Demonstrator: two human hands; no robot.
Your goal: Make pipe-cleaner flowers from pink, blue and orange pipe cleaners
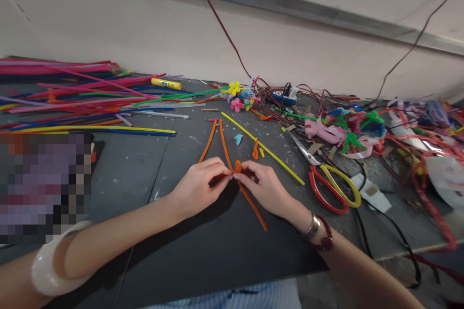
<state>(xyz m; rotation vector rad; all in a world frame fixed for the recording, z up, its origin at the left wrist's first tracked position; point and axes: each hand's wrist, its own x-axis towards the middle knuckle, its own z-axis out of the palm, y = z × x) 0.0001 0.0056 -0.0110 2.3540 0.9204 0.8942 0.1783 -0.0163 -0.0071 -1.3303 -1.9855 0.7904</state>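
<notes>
Between my two hands is an orange pipe cleaner [254, 206], bent into a small loop where my fingertips meet. My left hand [203, 184] pinches it from the left, thumb and forefinger pressed together. From the other side my right hand [266, 187] pinches it just beside the loop. One orange length runs down toward the table's front edge, and others stretch away beyond my hands to a point. Past my right hand lie a small looped orange piece [255, 150], a yellow pipe cleaner [264, 149] and a light blue scrap [238, 139].
Scissors [328, 178] with red and yellow handles lie at the right. Many coloured pipe cleaners [90, 101] are heaped at the left, near a yellow glue stick [166, 83]. Small pipe-cleaner flowers [237, 104], a blue glue gun [284, 97] and tangled cables line the back.
</notes>
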